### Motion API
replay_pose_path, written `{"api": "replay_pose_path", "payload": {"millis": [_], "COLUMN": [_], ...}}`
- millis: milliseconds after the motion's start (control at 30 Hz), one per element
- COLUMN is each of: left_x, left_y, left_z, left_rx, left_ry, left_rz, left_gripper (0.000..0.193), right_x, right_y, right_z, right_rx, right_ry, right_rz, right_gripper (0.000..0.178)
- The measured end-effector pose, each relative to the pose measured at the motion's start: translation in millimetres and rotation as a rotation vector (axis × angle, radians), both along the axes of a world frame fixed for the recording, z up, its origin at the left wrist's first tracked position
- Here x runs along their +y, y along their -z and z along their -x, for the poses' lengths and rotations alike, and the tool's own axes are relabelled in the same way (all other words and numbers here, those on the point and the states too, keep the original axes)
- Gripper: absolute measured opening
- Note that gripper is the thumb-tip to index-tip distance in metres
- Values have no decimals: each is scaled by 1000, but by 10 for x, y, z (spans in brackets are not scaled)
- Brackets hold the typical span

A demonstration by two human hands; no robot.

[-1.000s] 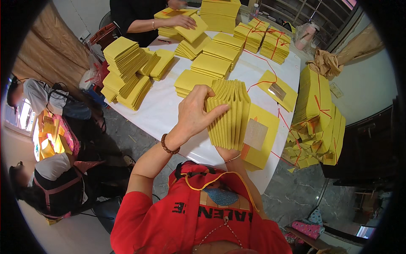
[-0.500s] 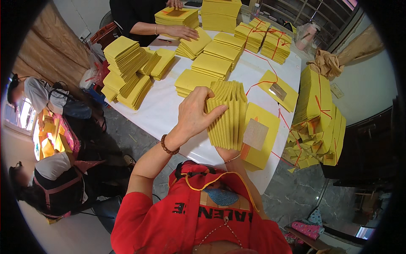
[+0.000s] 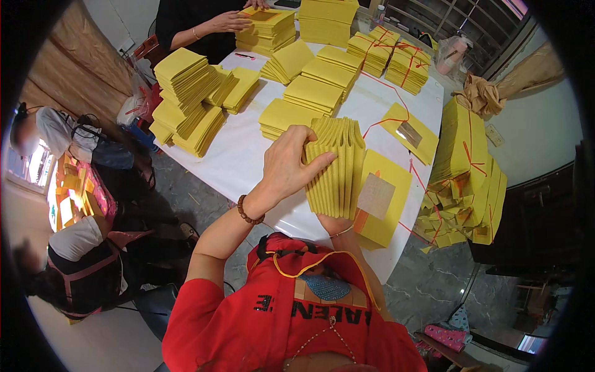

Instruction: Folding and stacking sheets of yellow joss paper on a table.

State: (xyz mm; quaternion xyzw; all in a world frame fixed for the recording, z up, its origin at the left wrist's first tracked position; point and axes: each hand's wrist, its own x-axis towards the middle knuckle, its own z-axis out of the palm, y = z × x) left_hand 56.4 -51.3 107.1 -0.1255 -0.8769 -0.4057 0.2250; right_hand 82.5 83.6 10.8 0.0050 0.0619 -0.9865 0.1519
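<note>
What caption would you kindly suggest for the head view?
Left hand grips a fanned yellow bundle near yellow stacks on a white table.

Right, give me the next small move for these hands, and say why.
I'd probably squeeze the far end of the yellow bundle together with the left hand: gaps show between the folds there, while they sit closer at the near end, and that hand's thumb lies across them. The right hand, mostly hidden at the near end, seems placed to steady it.
</note>
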Motion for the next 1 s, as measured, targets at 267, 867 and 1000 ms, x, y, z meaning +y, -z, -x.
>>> {"api": "replay_pose_path", "payload": {"millis": [267,867,1000], "left_x": [-41,-43,-35], "left_y": [55,2,32], "left_z": [-50,-210,-173], "left_rx": [0,128,161], "left_ry": [101,79,49], "left_rz": [-165,-282,-210], "left_gripper": [43,28,21], "right_x": [-49,-107,-93], "right_y": [-86,-237,-228], "right_z": [7,-70,-78], "right_rx": [43,-96,4], "right_ry": [-18,-35,-68], "right_rz": [115,33,97], "right_gripper": [50,41,45]}}
